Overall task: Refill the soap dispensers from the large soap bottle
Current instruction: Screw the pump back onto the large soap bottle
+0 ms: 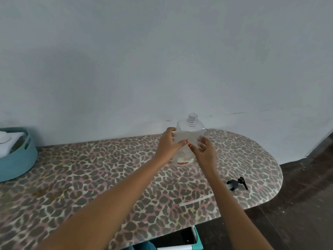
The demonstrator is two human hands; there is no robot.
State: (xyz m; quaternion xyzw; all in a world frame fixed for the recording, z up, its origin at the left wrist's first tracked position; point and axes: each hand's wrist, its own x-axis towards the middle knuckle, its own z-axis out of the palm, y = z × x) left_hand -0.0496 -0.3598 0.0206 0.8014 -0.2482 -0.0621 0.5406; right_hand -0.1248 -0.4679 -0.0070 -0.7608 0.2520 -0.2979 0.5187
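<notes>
A clear plastic dispenser bottle (189,130) stands upright on the leopard-print board (90,174) near the wall, its threaded neck open with no pump on it. My left hand (168,145) grips its left side and my right hand (204,152) grips its right side, fingers wrapped around the front. A little pale liquid shows at the bottom. The black pump head (237,183) lies on the board to the right, its white tube (195,201) reaching left under my right forearm. No large soap bottle is visible.
A teal basket (19,159) holding white items sits at the board's left end against the wall. The board's rounded end is at the right, with dark floor beyond. A teal-and-white container (191,239) shows below the board's front edge.
</notes>
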